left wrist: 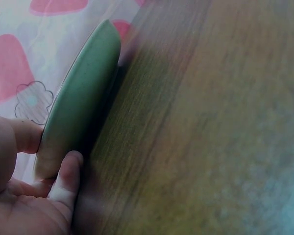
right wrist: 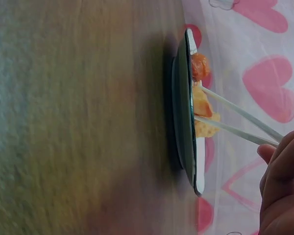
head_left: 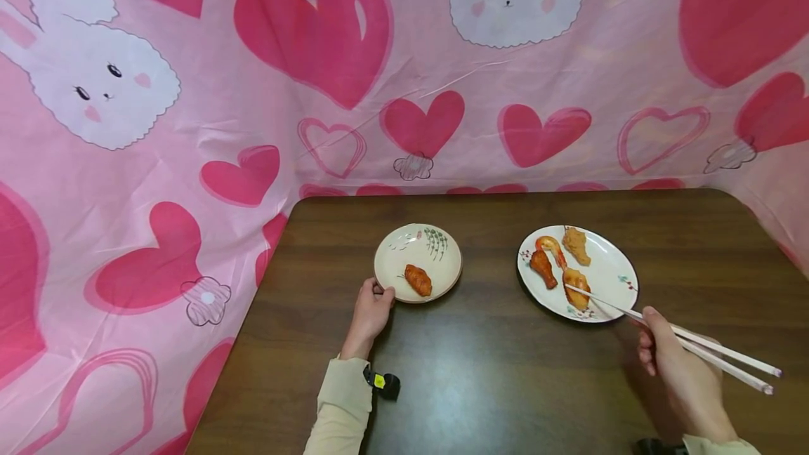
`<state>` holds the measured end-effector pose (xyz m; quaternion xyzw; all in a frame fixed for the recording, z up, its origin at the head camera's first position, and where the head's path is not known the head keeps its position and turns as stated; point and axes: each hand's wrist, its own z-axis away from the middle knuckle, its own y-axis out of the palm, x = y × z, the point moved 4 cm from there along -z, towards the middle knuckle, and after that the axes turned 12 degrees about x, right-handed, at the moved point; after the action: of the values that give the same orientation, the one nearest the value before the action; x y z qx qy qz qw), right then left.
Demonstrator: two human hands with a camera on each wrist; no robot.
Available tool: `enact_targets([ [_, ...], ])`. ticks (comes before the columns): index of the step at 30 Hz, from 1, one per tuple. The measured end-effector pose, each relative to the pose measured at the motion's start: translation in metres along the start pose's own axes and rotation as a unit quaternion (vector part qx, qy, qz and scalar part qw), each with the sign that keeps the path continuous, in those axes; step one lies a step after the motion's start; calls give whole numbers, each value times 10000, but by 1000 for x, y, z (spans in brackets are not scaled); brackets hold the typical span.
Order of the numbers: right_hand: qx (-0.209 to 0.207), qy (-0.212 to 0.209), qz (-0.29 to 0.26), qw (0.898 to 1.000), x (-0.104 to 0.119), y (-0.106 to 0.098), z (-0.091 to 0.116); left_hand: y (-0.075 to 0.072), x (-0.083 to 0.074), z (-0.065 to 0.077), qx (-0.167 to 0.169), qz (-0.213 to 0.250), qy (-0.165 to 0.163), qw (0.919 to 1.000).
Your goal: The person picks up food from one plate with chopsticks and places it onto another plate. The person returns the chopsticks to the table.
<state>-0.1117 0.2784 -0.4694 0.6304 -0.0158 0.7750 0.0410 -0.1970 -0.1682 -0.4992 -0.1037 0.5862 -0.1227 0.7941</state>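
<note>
While the grip of the right hand [head_left: 689, 374] is clamped on a pair of pale chopsticks [head_left: 727, 350], their tips straddle a golden oblong piece [head_left: 578, 281] on the larger plate [head_left: 607, 265], which sits toward the table's far right corner and also carries a drumstick [head_left: 542, 267], a shrimp [head_left: 553, 247] and a crumbed piece [head_left: 576, 244]. The grip of the left hand [head_left: 371, 311] pinches the near-left rim of the smaller plate [head_left: 404, 244], which bears one reddish-brown piece [head_left: 418, 280] toward the far left corner of the table [head_left: 480, 371]. Past the far edge hangs a pink cloth [head_left: 354, 100] printed with hearts.
</note>
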Motion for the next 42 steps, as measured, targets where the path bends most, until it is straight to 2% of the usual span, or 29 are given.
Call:
enact_targets([
  [6, -342, -70, 314, 9989, 7, 0, 3, 0, -1, 0, -24, 66, -52, 10000],
  [15, -573, -182, 337, 9976, 12, -1, 11, 0, 0, 0, -31, 41, -64, 10000],
  [29, -283, -425, 7, 9987, 12, -9, 12, 0, 0, 0, -45, 14, -120, 9999],
  [38, -637, -513, -524, 9953, 16, -17, 17, 0, 0, 0, -33, 44, -113, 9999],
  [42, -571, -586, -606, 9948, 19, -15, 18, 0, 0, -1, -21, 74, -128, 9999],
])
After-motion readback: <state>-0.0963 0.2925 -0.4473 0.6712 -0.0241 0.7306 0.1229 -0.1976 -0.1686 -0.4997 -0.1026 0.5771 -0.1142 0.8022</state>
